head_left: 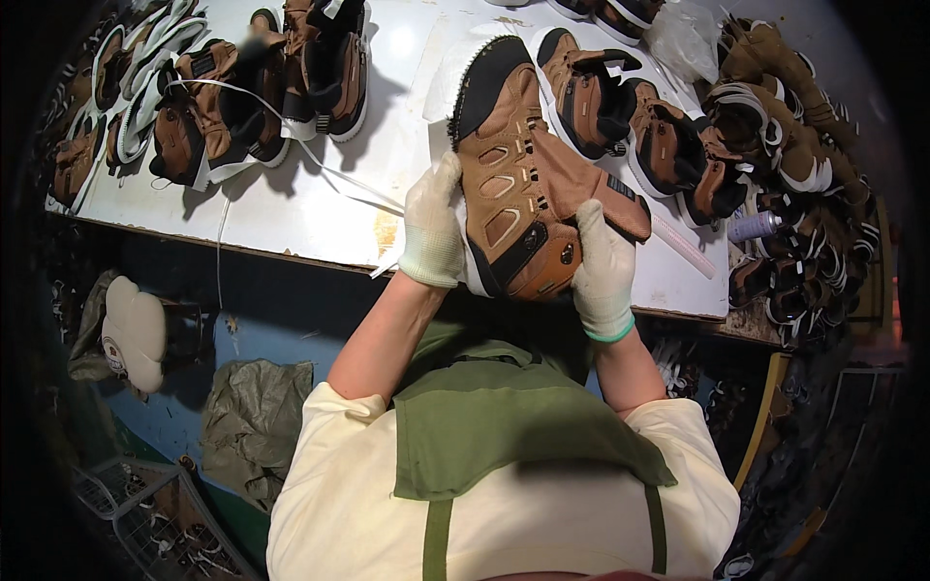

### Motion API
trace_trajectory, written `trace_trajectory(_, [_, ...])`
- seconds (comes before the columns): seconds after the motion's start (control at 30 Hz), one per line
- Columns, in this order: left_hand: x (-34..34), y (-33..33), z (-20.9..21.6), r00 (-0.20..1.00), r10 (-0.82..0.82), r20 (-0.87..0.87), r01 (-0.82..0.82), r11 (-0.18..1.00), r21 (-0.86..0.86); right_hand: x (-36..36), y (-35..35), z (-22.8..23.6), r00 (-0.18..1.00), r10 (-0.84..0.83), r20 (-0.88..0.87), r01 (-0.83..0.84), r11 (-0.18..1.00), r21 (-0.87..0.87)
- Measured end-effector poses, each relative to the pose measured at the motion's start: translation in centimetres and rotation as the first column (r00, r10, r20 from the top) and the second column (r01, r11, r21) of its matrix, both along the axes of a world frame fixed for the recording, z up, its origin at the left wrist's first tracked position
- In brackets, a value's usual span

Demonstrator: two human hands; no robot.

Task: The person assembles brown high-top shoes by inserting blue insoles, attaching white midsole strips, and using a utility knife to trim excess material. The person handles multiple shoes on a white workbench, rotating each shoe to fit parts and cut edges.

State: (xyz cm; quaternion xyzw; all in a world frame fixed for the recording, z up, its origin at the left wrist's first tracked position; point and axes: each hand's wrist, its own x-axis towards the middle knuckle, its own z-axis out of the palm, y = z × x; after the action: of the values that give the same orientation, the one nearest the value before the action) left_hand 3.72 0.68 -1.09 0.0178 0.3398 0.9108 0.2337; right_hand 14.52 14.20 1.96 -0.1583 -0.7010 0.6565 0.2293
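A brown hiking shoe [499,184] with a black toe cap and oval cut-out panels is held up over the near edge of the white table, toe pointing away from me. My left hand [433,225], in a pale knit glove, grips its sole side; those fingers are partly hidden behind the shoe. On the other side my gloved right hand [605,276] holds it near the heel and collar, thumb up by the tongue [620,205]. The tongue flops out to the right, and no lace is threaded in the part I see.
More brown shoes [581,97] stand right of the held one and at the back left [325,68]. A white cord [329,172] trails across the table [397,58]. A spray can [754,228] lies at the right among piled shoes. Below left are a stool [136,334] and a wire basket [160,513].
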Motion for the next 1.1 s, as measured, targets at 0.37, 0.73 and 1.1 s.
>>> trace_trajectory(0.37, [0.2, -0.1, 0.8, 0.999, -0.009, 0.035, 0.007, 0.999, 0.043, 0.7, -0.9, 0.9, 0.999, 0.043, -0.004, -0.043, 0.996, 0.082])
trace_trajectory(0.73, [-0.1, -0.3, 0.0, 0.997, -0.056, 0.052, 0.053, 0.997, 0.064, 0.5, -1.5, 0.7, 0.995, 0.035, -0.098, -0.013, 0.977, 0.212])
trace_trajectory(1.1, [-0.4, -0.1, -1.0, 0.994, -0.064, 0.094, 0.057, 0.996, 0.07, 1.2, -2.1, 2.5, 0.952, 0.134, 0.276, -0.195, 0.959, 0.208])
